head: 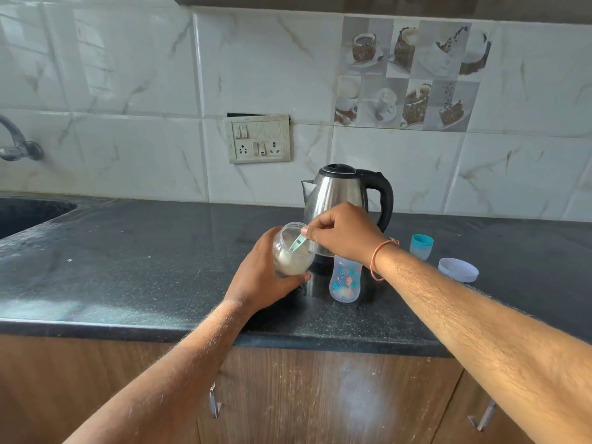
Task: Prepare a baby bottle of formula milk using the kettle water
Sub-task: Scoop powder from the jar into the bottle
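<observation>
My left hand (259, 277) holds a clear jar of pale formula powder (293, 251), tilted toward me above the dark counter (144, 277). A teal scoop (297, 243) is pinched in my right hand (344, 233), its tip down inside the jar. The open baby bottle (345, 282), clear with teal and orange prints, stands upright just below my right wrist, with a little powder at its bottom. The steel kettle (339, 193) with a black handle stands behind my hands, lid shut.
The bottle's teal cap (421, 246) and a pale round lid (458, 269) lie on the counter to the right. A black sink (28, 216) and tap (16, 142) are at far left. A socket panel (258, 138) sits on the tiled wall.
</observation>
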Demonstrator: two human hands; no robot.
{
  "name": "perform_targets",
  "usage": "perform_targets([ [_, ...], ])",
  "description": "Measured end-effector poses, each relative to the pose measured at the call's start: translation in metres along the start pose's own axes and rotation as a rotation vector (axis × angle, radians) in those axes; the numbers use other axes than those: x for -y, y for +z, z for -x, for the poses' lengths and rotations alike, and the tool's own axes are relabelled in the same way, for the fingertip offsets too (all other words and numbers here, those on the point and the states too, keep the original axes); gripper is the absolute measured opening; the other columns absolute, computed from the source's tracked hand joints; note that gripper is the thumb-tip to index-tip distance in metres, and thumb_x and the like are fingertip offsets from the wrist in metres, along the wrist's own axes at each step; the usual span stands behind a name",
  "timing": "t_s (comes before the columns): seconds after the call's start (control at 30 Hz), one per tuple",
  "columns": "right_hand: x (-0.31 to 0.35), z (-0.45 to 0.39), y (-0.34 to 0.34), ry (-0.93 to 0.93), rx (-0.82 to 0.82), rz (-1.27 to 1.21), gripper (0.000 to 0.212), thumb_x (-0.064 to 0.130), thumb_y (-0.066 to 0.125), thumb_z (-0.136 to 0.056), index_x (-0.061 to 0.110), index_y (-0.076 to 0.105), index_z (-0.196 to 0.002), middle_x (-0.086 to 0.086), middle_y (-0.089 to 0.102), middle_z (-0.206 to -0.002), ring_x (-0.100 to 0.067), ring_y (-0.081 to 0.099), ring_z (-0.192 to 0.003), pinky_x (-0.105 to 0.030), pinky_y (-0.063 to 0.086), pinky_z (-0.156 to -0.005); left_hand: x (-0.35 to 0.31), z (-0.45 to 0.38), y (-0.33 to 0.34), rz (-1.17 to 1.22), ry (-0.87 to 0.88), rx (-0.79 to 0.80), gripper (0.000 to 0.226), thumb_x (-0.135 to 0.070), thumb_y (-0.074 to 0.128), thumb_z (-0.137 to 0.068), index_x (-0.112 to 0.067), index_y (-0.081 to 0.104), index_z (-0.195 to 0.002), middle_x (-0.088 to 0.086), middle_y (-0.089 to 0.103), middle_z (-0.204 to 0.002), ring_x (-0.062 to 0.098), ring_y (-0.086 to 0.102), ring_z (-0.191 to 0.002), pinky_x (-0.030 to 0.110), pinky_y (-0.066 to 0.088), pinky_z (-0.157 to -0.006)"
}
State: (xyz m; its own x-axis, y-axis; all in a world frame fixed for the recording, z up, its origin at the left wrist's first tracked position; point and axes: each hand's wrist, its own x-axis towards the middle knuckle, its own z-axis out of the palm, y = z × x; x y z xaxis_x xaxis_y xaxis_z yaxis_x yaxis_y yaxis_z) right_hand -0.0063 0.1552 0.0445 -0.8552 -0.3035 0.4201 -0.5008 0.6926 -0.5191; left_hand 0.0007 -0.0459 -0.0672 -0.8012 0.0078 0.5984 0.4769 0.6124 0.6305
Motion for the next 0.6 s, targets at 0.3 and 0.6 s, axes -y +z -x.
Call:
perform_targets([
  [0.3, -0.009, -0.012, 0.001, 0.232, -0.055, -0.267, 0.022, 0.039, 0.084, -0.093, 0.018, 0.086, -0.085, 0.001, 0.08, -0.088, -0.014, 0.071, -0.088, -0.029, 0.053, -0.074, -0.003, 0.003, -0.002, -0.017, -0.01, 0.005, 0.102, -0.058, 0.094, -0.073, -0.037, 0.041, -0.157, -0.02, 0.058, -0.147, 0.003, 0.058, -0.126, 0.023, 0.05, -0.1],
  [0.6, -0.015, -0.014, -0.007, 0.293, -0.081, -0.348, 0.02, 0.034, 0.081, -0.097, 0.016, 0.087, -0.091, -0.002, 0.08, -0.106, -0.019, 0.069, -0.107, -0.027, 0.052, -0.078, -0.002, 0.002, -0.004, -0.032, -0.029, -0.015, 0.102, -0.063, 0.093, -0.074, -0.035, 0.042, -0.157, -0.022, 0.059, -0.144, 0.003, 0.059, -0.124, 0.022, 0.047, -0.097],
])
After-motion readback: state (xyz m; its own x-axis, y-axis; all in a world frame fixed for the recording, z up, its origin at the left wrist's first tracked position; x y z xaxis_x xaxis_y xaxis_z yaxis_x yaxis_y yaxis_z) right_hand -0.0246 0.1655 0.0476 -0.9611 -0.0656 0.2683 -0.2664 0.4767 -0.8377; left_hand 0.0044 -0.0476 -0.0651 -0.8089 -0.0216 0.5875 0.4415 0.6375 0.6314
